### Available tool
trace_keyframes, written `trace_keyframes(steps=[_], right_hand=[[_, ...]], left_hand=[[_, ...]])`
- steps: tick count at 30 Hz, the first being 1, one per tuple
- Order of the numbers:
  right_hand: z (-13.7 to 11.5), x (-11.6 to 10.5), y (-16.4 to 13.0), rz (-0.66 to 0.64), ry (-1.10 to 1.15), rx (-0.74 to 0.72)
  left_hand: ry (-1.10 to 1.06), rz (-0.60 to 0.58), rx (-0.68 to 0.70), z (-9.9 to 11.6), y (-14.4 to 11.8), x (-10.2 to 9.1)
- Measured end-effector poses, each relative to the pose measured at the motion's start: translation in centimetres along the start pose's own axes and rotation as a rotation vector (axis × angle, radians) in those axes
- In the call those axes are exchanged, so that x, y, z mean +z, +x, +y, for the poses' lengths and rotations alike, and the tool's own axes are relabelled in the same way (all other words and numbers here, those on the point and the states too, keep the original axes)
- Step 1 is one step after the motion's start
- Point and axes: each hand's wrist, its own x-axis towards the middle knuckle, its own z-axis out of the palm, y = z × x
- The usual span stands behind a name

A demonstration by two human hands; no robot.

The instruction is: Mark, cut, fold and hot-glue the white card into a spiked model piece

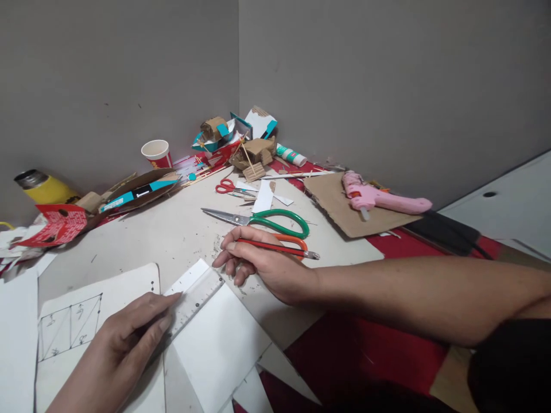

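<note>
My left hand (124, 338) presses flat, fingers spread, on the clear ruler (193, 295) lying across the white sheet (215, 344) near the bench (181, 229) edge. My right hand (262, 264) is closed around a red pencil (279, 248), just beside the ruler's far end. I think the line comes out clean if I bear down evenly on the ruler and keep the pencil tip against its edge.

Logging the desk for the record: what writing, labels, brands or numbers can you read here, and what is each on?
Nothing reads cleanly.
Sheet of paper under the left hand: handwritten marks inside a drawn grid, too small to read.
Red packet: white print, blurred.
Teal box: white lettering, unreadable.
Ruler: scale marks too faint.
Glue stick: label blurred.
Pencil in the right hand: no visible text.
</note>
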Motion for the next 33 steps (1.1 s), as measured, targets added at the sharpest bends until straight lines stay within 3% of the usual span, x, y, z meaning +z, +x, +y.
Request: trace_keyframes(steps=[27,33], right_hand=[[-0.15,0.15,-0.05,0.018,-0.077,0.015],[0.38,-0.18,-0.57,-0.096,-0.133,-0.115]], left_hand=[[0.045,-0.047,0.03,-0.13,0.03,-0.11],[0.006,-0.061,0.061,0.32,0.34,0.0]])
